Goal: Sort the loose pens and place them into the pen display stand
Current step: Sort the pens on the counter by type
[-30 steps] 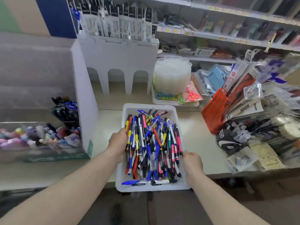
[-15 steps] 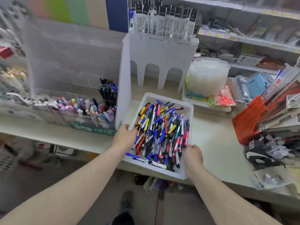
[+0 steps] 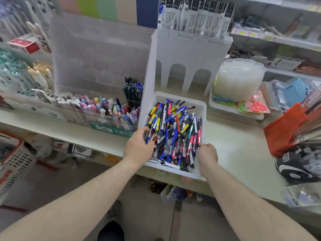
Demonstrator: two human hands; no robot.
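Note:
A white tray [image 3: 203,108] heaped with loose pens [image 3: 175,131] in blue, yellow, pink, red and black sits on the counter, its near edge overhanging a little. My left hand [image 3: 139,147] grips the tray's left rim, its fingers curled over onto the pens. My right hand [image 3: 207,153] grips the near right rim the same way. Just left of the tray stands the translucent pen display stand [image 3: 97,54]. It holds pastel pens [image 3: 104,108] in its front row and dark pens [image 3: 132,91] at its right end.
A white arched rack [image 3: 189,54] with packaged refills stands behind the tray. To the right are stacked clear plastic lids [image 3: 238,77], an orange bag [image 3: 284,129] and a black-and-white pouch [image 3: 295,167]. A red-and-white basket [image 3: 13,162] stands low on the left.
The tray has come left along the counter and farther onto it, and now lies beside the display stand, slightly turned. Both hands stay on its sides.

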